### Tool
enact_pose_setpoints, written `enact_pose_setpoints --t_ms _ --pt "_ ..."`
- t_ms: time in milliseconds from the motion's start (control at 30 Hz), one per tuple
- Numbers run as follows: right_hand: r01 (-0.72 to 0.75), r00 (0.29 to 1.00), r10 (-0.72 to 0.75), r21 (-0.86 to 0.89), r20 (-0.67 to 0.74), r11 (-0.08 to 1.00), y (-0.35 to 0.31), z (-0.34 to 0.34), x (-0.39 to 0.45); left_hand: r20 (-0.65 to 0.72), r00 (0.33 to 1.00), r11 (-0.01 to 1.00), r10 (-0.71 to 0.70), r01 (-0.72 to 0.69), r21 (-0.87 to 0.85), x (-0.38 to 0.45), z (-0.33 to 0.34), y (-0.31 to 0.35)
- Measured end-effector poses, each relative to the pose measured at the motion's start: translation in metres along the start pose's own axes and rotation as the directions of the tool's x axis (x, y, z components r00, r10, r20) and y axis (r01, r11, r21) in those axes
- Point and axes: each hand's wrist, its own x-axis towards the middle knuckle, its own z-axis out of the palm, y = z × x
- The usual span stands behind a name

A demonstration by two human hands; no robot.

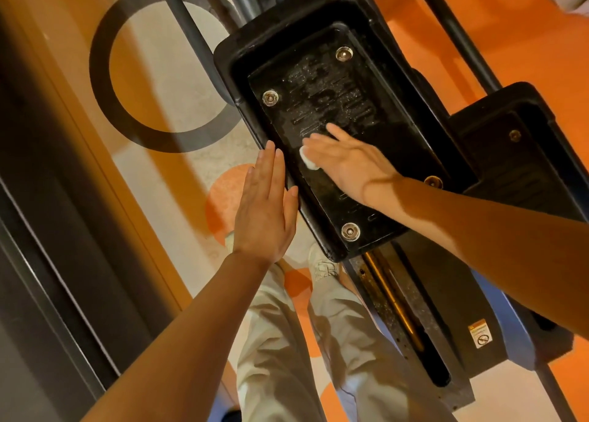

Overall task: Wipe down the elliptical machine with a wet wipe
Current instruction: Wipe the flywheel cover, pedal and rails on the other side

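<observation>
Pedal-wiping step: right hand (pixel 347 163), fingers flat, presses the wet wipe (pixel 308 158) onto the near pedal (pixel 322 109); left hand (pixel 266 204), flat and empty, steadies its rim; next, probably sweep toward the unwiped near end.

My left hand (pixel 264 211) is flat, palm down, fingers straight and held together, forearm bare and extended forward. My right hand (pixel 347 163) reaches in from the right, palm down, fingers spread and extended, wrist slightly bent, forearm bare.
</observation>
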Motion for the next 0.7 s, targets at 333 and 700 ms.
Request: enact_pose_setpoints --t_ms 333,700 --pt "-0.135 0.951 0.106 -0.079 -0.291 0.988 0.047 -0.001 -0.030 -0.008 1.000 0.999 -0.007 0.007 -0.032 -0.001 0.004 0.000" --pt "-0.498 0.827 0.500 0.076 -0.256 0.864 0.010 0.001 -0.025 0.009 1.000 0.998 -0.013 0.014 -0.068 0.000 0.004 -0.001"
